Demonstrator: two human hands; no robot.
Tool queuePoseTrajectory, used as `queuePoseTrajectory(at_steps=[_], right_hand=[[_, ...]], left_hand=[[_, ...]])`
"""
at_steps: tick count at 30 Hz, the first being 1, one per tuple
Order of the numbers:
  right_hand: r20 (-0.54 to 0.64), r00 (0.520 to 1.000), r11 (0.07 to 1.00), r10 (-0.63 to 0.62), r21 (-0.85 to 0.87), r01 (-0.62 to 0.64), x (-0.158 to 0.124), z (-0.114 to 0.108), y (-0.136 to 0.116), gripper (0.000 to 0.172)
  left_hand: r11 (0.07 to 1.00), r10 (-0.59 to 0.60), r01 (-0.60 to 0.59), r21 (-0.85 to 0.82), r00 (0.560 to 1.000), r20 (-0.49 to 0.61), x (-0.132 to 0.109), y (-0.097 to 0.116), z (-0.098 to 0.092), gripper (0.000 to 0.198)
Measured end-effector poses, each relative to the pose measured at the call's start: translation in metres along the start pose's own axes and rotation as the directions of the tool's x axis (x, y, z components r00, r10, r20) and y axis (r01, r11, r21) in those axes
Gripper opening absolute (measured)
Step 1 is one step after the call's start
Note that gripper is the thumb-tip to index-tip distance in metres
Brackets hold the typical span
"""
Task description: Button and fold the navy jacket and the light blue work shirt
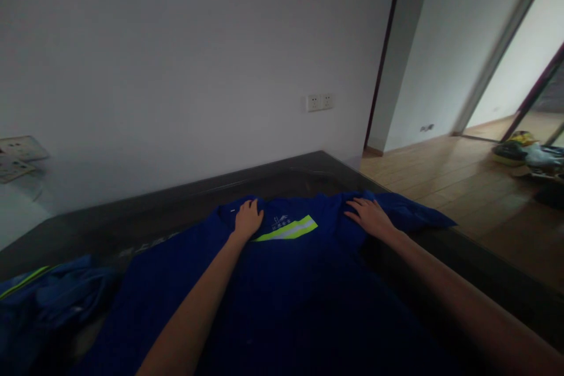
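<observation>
A dark blue work shirt (291, 282) lies spread out, with a yellow-green and silver reflective stripe (286, 230) and small white lettering near its top. My left hand (249, 220) rests on the fabric left of the stripe, palm down, its fingers slightly bent and the thumb apart. On the right shoulder area, my right hand (369, 217) lies with its fingers stretched and spread toward the left. A sleeve reaches out to the right beyond that hand. The undersides of both hands are hidden, and the lower part of the shirt is very dark.
The dark tabletop (304, 173) stands against a white wall with a double socket (319, 102). At the left lies a crumpled blue garment (57, 294) with a yellow-green stripe. Beyond the table's right edge is a wooden floor (432, 173), with bundled items (529, 153) farther off.
</observation>
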State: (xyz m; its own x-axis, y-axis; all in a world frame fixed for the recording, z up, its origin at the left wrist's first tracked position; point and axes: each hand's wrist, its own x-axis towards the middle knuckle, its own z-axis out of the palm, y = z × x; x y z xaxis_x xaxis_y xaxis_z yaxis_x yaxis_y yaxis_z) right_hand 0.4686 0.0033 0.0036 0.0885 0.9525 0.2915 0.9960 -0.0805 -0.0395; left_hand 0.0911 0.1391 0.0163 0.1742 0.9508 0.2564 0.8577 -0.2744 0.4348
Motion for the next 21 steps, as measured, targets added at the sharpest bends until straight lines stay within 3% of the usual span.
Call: queuePoseTrajectory(at_steps=[3, 6, 9, 12, 14, 17, 21], right_hand=[[0.028, 1.000, 1.000, 0.010, -0.011, -0.010, -0.004, 0.010, 0.002, 0.050], [0.050, 0.999, 1.000, 0.015, -0.023, -0.014, -0.010, 0.020, 0.007, 0.049], [0.055, 0.998, 1.000, 0.005, -0.025, -0.003, -0.011, 0.016, 0.008, 0.049], [-0.031, 0.999, 1.000, -0.007, 0.008, 0.008, -0.003, -0.005, -0.009, 0.048], [-0.121, 0.990, 0.993, -0.070, 0.081, 0.080, 0.008, -0.022, -0.034, 0.046], [-0.209, 0.949, 0.927, -0.236, 0.244, 0.285, 0.029, -0.039, -0.092, 0.044], [-0.153, 0.889, 0.801, -0.432, 0.387, 0.456, 0.062, -0.028, -0.188, 0.039]], left_hand=[[0.999, 0.019, -0.022, 0.049, 0.997, 0.073, -0.016, 0.008, 0.015, 0.055], [0.997, -0.007, -0.005, 0.073, 0.988, 0.154, -0.018, 0.006, 0.020, 0.062], [0.998, -0.013, 0.002, 0.065, 0.987, 0.159, -0.009, 0.000, 0.012, 0.060], [0.998, 0.006, -0.012, 0.059, 0.996, 0.094, -0.002, -0.003, -0.007, 0.054], [0.998, 0.042, -0.045, 0.054, 0.998, 0.052, -0.006, -0.005, -0.021, 0.049], [0.993, 0.102, -0.105, 0.048, 0.993, 0.058, -0.030, -0.007, -0.032, 0.043], [0.986, 0.162, -0.165, 0.008, 0.978, 0.133, -0.075, -0.007, -0.020, 0.046]])
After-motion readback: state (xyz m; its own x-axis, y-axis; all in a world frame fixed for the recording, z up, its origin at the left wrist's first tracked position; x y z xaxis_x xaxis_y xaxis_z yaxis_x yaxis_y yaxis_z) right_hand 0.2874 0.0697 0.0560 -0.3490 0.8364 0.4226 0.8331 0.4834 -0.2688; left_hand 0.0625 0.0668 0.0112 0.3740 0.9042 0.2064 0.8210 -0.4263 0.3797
